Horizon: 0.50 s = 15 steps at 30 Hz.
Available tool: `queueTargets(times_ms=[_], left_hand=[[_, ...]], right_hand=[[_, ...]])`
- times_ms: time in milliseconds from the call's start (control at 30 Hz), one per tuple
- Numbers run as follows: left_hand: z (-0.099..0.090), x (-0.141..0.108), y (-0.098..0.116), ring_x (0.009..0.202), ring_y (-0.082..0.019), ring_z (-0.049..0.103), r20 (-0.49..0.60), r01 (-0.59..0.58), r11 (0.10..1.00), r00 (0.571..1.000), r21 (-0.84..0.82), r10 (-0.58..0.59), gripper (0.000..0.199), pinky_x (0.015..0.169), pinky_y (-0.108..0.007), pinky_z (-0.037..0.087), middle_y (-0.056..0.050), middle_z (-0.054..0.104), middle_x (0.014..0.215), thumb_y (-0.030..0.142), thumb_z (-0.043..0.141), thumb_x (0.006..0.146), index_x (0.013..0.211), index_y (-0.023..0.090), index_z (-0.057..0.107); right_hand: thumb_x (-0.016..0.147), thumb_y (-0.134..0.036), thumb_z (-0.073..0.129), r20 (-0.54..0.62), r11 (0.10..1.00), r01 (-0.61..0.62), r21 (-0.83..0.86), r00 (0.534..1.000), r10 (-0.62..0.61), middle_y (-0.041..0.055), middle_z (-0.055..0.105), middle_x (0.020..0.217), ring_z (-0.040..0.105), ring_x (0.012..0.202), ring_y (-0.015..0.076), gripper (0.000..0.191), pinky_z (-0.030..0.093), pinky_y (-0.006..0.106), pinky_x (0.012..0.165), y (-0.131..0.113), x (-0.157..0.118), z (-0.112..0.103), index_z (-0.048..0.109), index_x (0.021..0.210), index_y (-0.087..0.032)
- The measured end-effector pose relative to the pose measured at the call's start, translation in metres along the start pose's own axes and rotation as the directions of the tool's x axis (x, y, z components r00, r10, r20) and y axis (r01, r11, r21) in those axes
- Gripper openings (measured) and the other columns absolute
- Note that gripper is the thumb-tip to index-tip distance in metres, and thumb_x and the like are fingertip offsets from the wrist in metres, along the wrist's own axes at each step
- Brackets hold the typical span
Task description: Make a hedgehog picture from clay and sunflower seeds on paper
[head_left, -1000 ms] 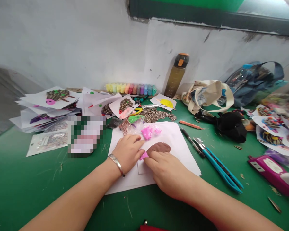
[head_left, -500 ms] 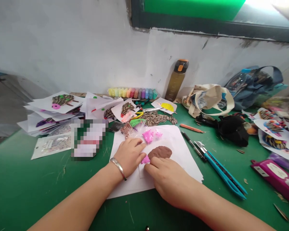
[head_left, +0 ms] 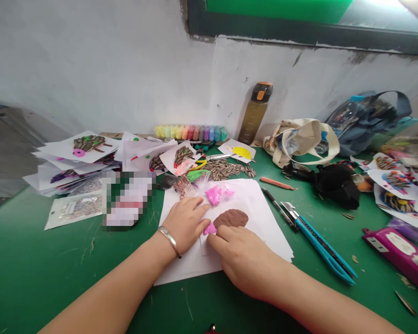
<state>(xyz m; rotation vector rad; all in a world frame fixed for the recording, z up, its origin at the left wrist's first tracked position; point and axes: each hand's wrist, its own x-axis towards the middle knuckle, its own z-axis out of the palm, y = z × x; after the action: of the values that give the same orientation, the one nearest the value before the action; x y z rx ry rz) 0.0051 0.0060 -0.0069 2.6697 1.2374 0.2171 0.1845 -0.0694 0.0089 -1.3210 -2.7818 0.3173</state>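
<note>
Inspection of the work area: a green desk stands against a scuffed white wall. Along the back are an olive water bottle with an orange-and-black cap and a cream canvas tote bag. At left lies a loose stack of white picture cards decorated with striped sunflower seeds.

The work centres on a white paper sheet lying at the front of the desk. On it sits a flattened, rounded piece of brown modelling clay, with a small piece of bright pink clay touching its lower left edge. A clear bag holding more pink clay lies just above on the same sheet.

The left hand is open and rests on the paper, fingers together, holding nothing; its fingertips are just beside the pink piece. The right hand is bent downward, its fingers at the pink piece and the lower edge of the brown clay. Whether they press or pinch cannot be determined from this view. A silver bangle is worn on the left wrist.
</note>
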Motion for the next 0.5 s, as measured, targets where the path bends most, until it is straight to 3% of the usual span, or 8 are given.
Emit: queueTargets(times_ms=[200,500], left_hand=[[-0.0015,-0.0009,-0.0033,0.111,-0.027,0.05,0.0,0.022,0.997,1.0,0.073,-0.022,0.031,0.096,-0.045,0.041,-0.011,0.056,0.124,0.036,0.048,0.091,0.114,0.019,0.06],[-0.0023,-0.0011,-0.0054,0.123,-0.032,0.047,-0.081,0.154,0.974,0.987,0.168,-0.142,0.039,0.102,-0.046,0.039,-0.017,0.051,0.134,0.036,0.049,0.091,0.121,0.014,0.06]], right_hand=[[0.08,-0.01,0.045,-0.008,1.0,0.011,-0.009,1.0,-0.011,0.0044,0.057,0.088,0.049,0.073,0.0181,0.016,0.027,0.033,0.061,0.0016,-0.0018,0.0027,0.052,0.092,-0.019],[0.081,-0.011,0.044,-0.001,1.0,0.02,0.004,1.0,-0.02,0.0047,0.056,0.089,0.047,0.073,0.0175,0.016,0.024,0.032,0.06,0.0018,-0.0017,0.0025,0.05,0.093,-0.019]])
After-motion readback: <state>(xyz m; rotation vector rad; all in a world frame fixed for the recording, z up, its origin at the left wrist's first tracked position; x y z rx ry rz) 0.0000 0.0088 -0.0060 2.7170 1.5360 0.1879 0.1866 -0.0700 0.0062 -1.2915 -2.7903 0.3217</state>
